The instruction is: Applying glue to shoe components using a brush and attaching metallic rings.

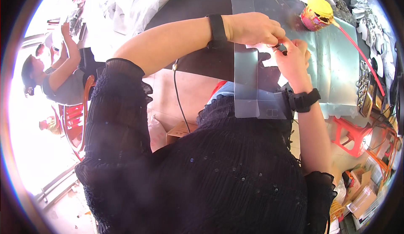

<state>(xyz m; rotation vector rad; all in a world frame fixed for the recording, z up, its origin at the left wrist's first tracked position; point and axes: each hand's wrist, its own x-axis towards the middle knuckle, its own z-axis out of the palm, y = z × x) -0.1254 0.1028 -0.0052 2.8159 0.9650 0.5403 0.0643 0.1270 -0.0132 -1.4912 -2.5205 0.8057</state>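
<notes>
Fingers: the left hand (252, 27) and the right hand (294, 59) meet fingertip to fingertip. Both are pinched shut on a small dark ring (277, 45) and on the top edge of a clear plastic sheet (246, 86).
Ring: it is tiny and looks hard and shiny. I think it could slip out easily, so a tight pinch with the tips works best.
Sheet: it is see-through, thin and flat, with fold lines in it. It hangs from the fingers down toward the person's lap, over the edge of the table (198, 2).
How the sheet feels: I think it is very light and bendy, and smooth, so a bit slippery. It will flop if held by one corner. It may crease if squeezed hard.
Where to hold: at an edge or along a fold line, with both hands, close to the ring.
Wrists: each has a black band (217, 27).
More sheets: a stack of the same clear sheets (336, 70) lies on the table just past the right hand.
Jar: a small pot with a yellow lid (316, 13) stands on the table near the hands. A red stick (362, 57) lies beside it.
Far off: another person (59, 74) sits well apart to the left, by a red chair (78, 116).
</notes>
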